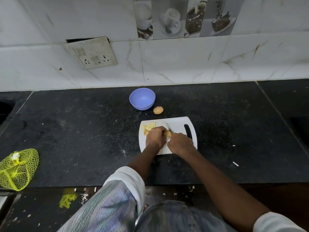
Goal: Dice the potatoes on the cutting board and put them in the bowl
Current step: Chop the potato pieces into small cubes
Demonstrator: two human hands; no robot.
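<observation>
A white cutting board [178, 122] lies on the black counter. My left hand [154, 137] presses down on a potato [168, 134] near the board's middle. My right hand [180, 143] grips a knife [168, 126] whose blade points away from me and rests on that potato. Several pale cut potato pieces [149, 127] sit at the board's far left corner. A whole unpeeled potato [158, 110] lies on the counter just beyond the board. An empty blue bowl [142, 98] stands behind it, near the wall.
The board's black handle slot [188, 132] is right of my right hand. A yellow net bag [17, 168] lies at the counter's front left edge. A tiled wall with a socket plate [92, 53] rises behind. A dark sink edge [5, 108] shows far left.
</observation>
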